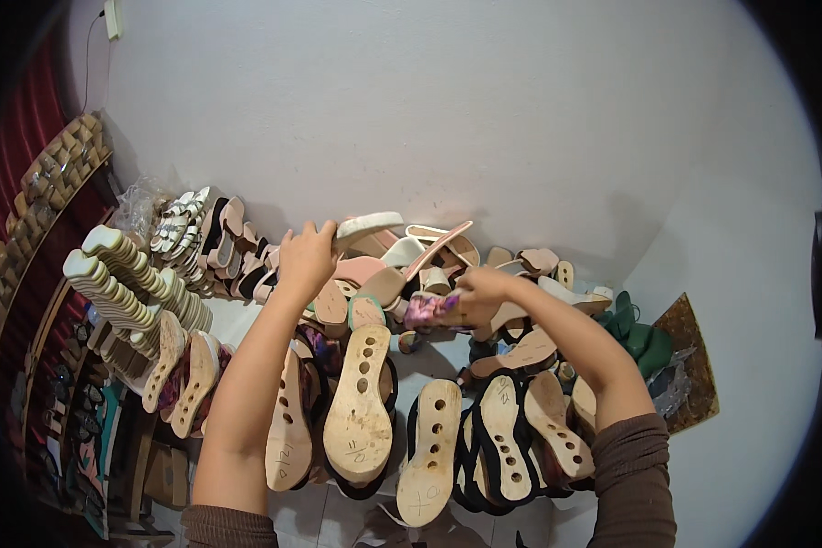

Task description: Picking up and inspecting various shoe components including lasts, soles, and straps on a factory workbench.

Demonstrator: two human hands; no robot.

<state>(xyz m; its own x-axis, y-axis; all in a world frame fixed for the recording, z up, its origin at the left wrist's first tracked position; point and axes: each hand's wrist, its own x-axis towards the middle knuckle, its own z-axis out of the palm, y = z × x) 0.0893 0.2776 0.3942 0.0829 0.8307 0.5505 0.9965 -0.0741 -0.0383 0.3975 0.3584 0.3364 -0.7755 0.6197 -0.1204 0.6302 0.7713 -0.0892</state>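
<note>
"Holding what?"

"Gripping a white sole point(374, 222) in the left hand point(308, 260), with fingers curled round its near end; clutching a purple piece point(432, 310) in the right hand point(486, 290), by its right side, with fingers too blurred to tell one by one; raised, both, above the pile at the back of the table point(420, 365)."

"Getting how far?"

"Standing partway, at a guess; lined up in front, wooden forms point(360, 411) with black edging showing beneath; lying loose and overlapping behind, pink soles point(440, 248) and other parts; not yet set down, either held piece; impossible to tell more."

"Feeling like what, by the look of it?"

"Showing pale, stained wood in the forms, narrow-waisted like footprints and drilled with rows of round holes; smooth, rounded curves in the green shoes point(653, 347); thin, ridged layers in the white stack point(114, 297); bright, patterned covering on the purple piece."
</note>
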